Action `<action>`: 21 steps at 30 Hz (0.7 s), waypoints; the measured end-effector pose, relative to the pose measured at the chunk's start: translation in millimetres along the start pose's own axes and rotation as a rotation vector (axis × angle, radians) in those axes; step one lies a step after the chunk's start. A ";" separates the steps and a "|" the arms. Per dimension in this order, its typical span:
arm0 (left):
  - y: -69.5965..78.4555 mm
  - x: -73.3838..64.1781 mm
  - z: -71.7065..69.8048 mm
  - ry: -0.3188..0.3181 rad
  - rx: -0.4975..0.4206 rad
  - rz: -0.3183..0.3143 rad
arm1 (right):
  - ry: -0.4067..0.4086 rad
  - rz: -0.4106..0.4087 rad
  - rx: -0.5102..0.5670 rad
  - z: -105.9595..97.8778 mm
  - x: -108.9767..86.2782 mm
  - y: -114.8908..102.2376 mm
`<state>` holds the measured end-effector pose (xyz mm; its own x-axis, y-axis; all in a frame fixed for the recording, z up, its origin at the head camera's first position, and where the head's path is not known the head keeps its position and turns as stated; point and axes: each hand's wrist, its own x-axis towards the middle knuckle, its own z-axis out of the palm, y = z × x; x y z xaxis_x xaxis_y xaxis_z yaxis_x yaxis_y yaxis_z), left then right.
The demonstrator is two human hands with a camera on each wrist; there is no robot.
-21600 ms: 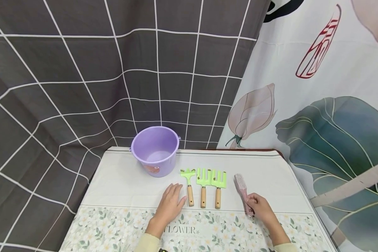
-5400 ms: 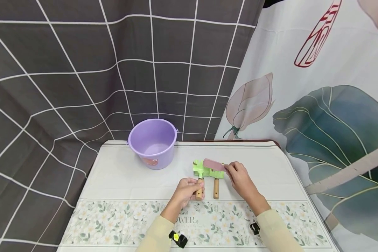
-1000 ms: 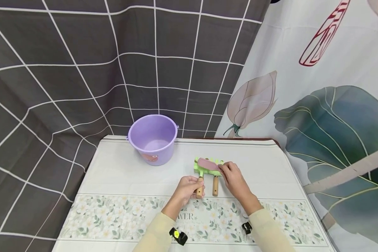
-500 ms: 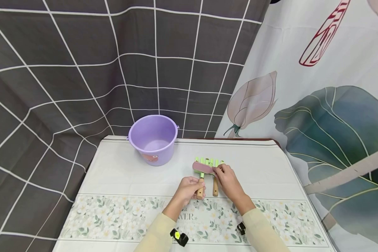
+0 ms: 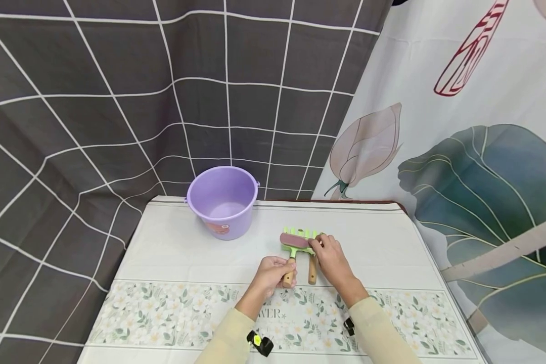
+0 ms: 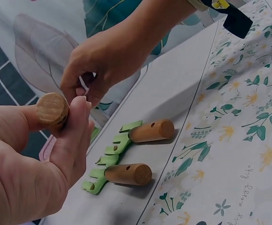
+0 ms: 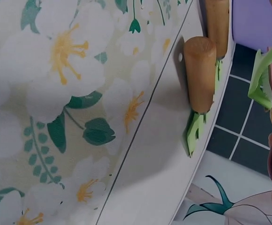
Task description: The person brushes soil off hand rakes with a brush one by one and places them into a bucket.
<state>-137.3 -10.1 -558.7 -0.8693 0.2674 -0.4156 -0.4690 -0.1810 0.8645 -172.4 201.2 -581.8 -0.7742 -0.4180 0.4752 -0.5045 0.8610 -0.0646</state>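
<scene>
I'm watching the left hand (image 5: 271,273) gripping the wooden handle of a green rake (image 5: 293,251) and holding it clear of the cloth (image 5: 377,247). Just to its right, the right hand (image 5: 329,257) is pinching a pink brush (image 5: 294,240) between thumb and fingers. In my head view the brush is running sideways across the rake's head, back up, with green tines poking out on the far side; I'm not managing to tell whether the bristles are touching them.

Below, one fork (image 6: 151,131) and another fork (image 6: 129,174) are lying side by side on the cloth, heads pointing far, wooden handles pointing near. I'm getting both handles on the left wrist feed; between the hands, my head view is showing just one.

Farther off and to the left, a purple bucket (image 5: 237,226) is standing upright by the cloth's far edge. Beyond that, a dark checked curtain (image 5: 255,116) is hanging, with a pale flowered curtain (image 5: 377,86) filling the right side.
</scene>
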 end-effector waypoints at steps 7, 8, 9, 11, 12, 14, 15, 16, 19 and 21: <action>2.4 -0.4 2.1 -0.007 -0.021 0.000 | 0.042 0.013 -0.025 -0.4 -0.6 -0.7; 2.9 -0.6 2.2 -0.009 -0.024 0.000 | 0.051 0.014 -0.024 -0.7 -0.5 -0.9; 3.0 -0.7 2.2 -0.011 -0.025 0.001 | 0.057 0.014 -0.025 -0.7 -0.4 -1.0; 3.1 -1.1 2.2 -0.013 -0.028 0.000 | 0.064 0.017 -0.023 -1.5 -0.3 -1.5; 3.2 -1.1 2.2 -0.013 -0.030 -0.002 | 0.067 0.018 -0.021 -1.7 -0.2 -1.7; 3.4 -1.4 2.3 -0.012 -0.027 -0.002 | 0.072 0.024 -0.012 -1.9 -0.1 -1.9; 3.7 -1.7 2.5 -0.010 -0.025 -0.002 | 0.073 0.029 -0.007 -1.9 -0.1 -2.0; 4.1 -2.0 2.8 -0.007 -0.022 -0.001 | 0.071 0.035 -0.002 -2.1 -0.1 -2.2; 5.0 -2.4 3.5 0.002 -0.019 -0.001 | 0.070 0.051 0.016 -2.2 -0.1 -2.5; 5.3 -2.5 3.9 0.004 -0.022 0.001 | 0.072 0.060 0.028 -2.1 -0.2 -2.6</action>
<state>-137.0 -8.0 -552.0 -0.8704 0.2634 -0.4159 -0.4713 -0.2017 0.8586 -170.1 199.7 -579.9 -0.7747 -0.3428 0.5314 -0.4689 0.8752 -0.1190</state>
